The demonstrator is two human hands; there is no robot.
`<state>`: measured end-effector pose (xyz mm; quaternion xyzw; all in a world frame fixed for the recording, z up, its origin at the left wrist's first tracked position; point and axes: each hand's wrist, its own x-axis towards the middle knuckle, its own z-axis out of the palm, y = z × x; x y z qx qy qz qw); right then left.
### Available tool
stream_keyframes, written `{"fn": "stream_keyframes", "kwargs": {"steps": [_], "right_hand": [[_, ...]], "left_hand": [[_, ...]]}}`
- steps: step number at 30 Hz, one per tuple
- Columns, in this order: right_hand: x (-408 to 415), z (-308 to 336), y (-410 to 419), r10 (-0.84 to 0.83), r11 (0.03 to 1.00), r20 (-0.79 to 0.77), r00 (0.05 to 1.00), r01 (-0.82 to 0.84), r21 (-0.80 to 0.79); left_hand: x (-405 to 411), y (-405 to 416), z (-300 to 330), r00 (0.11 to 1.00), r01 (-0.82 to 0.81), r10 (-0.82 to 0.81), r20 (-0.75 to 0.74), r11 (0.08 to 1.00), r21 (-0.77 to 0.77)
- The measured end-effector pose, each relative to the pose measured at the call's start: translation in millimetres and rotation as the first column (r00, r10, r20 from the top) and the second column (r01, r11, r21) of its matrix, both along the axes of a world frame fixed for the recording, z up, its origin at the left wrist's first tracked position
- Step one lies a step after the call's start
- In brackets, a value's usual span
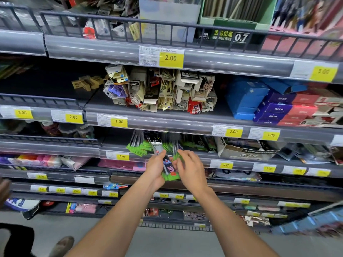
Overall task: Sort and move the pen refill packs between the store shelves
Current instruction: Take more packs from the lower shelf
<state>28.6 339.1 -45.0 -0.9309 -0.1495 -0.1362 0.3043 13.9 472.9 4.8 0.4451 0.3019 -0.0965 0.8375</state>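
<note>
Head view, centre of frame, slightly low. Left hand point(155, 168) curled round a small stack of refill packs point(169, 168), green-edged with a cartoon print, held just in front of the shelf edge. Right hand point(189, 167) at the stack's right side, fingers bent over the top pack; blurred, so I cannot tell whether it pinches. More green packs point(138, 146) lean on the shelf point(185, 125) just above. Suggest squaring the stack's edges against the left palm, then lifting one pack at a time by its top.
</note>
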Motion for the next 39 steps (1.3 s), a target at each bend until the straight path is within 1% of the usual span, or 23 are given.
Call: {"fn": "stream_keyframes", "kwargs": {"steps": [2, 4, 6, 7, 9, 11, 13, 15, 17, 19, 20, 21, 22, 24, 26, 28, 29, 31, 34, 39], "right_hand": [[7, -2, -2, 0.045, 0.998, -0.14, 0.989, -0.05, -0.031], [12, -2, -4, 0.088, 0.989, -0.22, 0.972, -0.111, -0.095], [15, -5, -3, 0.1, 0.97, -0.247, 0.964, -0.149, -0.191], [15, -7, -3, 0.088, 0.963, -0.222, 0.971, -0.14, -0.232], [17, -9, 0, 0.046, 0.965, -0.104, 0.993, -0.071, -0.254], [19, -3, 4, 0.001, 0.98, 0.047, 0.999, 0.008, -0.199], [20, 5, 5, -0.037, 0.992, 0.208, 0.977, 0.061, -0.108], [12, 14, 2, -0.088, 0.994, 0.361, 0.928, 0.104, -0.026], [-8, 22, 0, -0.065, 0.998, 0.46, 0.885, 0.063, 0.019], [-34, 25, 1, 0.052, 0.998, 0.58, 0.813, -0.031, -0.047], [-49, 25, 3, 0.116, 0.993, 0.605, 0.788, -0.075, -0.094], [-61, 25, 5, 0.167, 0.985, 0.585, 0.794, -0.115, -0.126], [-71, 26, 5, 0.194, 0.98, 0.536, 0.821, -0.143, -0.136], [-82, 31, -2, 0.204, 0.979, 0.429, 0.88, -0.172, -0.113], [-87, 43, -13, 0.232, 0.973, 0.341, 0.911, -0.216, -0.084], [-91, 57, -26, 0.287, 0.958, 0.265, 0.92, -0.28, -0.065], [-93, 63, -32, 0.305, 0.952, 0.251, 0.919, -0.298, -0.064], [-97, 72, -44, 0.3, 0.953, 0.289, 0.909, -0.295, -0.064], [-108, 83, -63, 0.224, 0.975, 0.373, 0.9, -0.214, -0.068], [-146, 102, -122, 0.12, 0.993, 0.448, 0.886, -0.109, -0.05]], "left_hand": [[-1, 5, -4, 1.0, 0.007, -0.009, 0.013, 0.996, 0.084], [-4, 10, -8, 1.0, 0.01, -0.013, 0.015, 0.988, 0.157], [-8, 15, -8, 1.0, 0.006, -0.009, 0.017, 0.986, 0.169], [-10, 17, -7, 1.0, 0.009, -0.011, 0.015, 0.988, 0.155], [-13, 19, -4, 1.0, 0.017, -0.018, 0.009, 0.994, 0.109], [-16, 23, -1, 0.999, 0.028, -0.03, 0.012, 0.996, 0.08], [-18, 27, 1, 0.999, 0.036, -0.038, 0.023, 0.997, 0.075], [-19, 29, 3, 0.999, 0.03, -0.032, 0.027, 0.997, 0.07], [-19, 28, 6, 0.999, 0.02, -0.021, 0.026, 0.999, 0.043], [-18, 22, 10, 0.999, 0.02, -0.02, 0.036, 1.0, 0.001], [-18, 18, 14, 0.999, 0.026, -0.024, 0.042, 0.999, -0.031], [-20, 14, 18, 0.998, 0.035, -0.031, 0.049, 0.996, -0.079], [-22, 10, 23, 0.997, 0.054, -0.047, 0.058, 0.988, -0.141], [-27, 5, 30, 0.991, 0.119, -0.101, 0.083, 0.962, -0.246], [-33, 0, 33, 0.987, 0.151, -0.132, 0.089, 0.954, -0.259], [-39, -6, 37, 0.984, 0.174, -0.159, 0.084, 0.96, -0.218], [-43, -11, 39, 0.981, 0.191, -0.176, 0.086, 0.959, -0.211], [-50, -24, 47, 0.975, 0.217, -0.198, 0.1, 0.948, -0.233], [-62, -48, 58, 0.964, 0.26, -0.239, 0.114, 0.934, -0.244], [-83, -106, 77, 0.887, 0.458, -0.421, 0.189, 0.851, -0.255]]}}
